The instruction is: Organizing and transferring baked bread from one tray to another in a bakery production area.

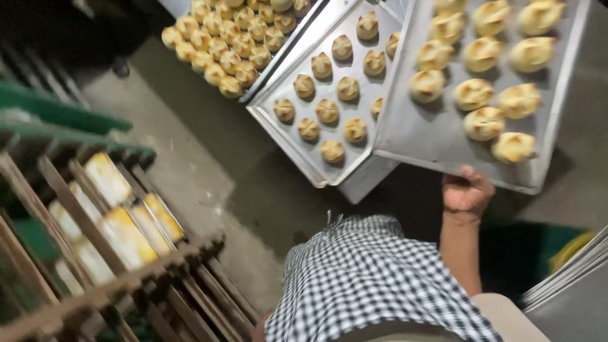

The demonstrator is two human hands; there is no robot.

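Observation:
My right hand (467, 190) grips the near edge of a large metal baking tray (418, 136) and holds it up in the air. On that tray lie several golden baked buns (482, 122) in loose rows, mostly toward its far side. My forearm runs down from the hand beside my black-and-white checked clothing (373, 278). My left hand is out of sight.
A second metal tray (285, 136) with several smaller buns lies lower down, partly under the held one. A third tray of tightly packed buns (221, 47) is at the top. A wooden slatted rack (95, 253) with green trays and yellow items stands left. Stacked metal trays (570, 291) sit bottom right, above a concrete floor (190, 164).

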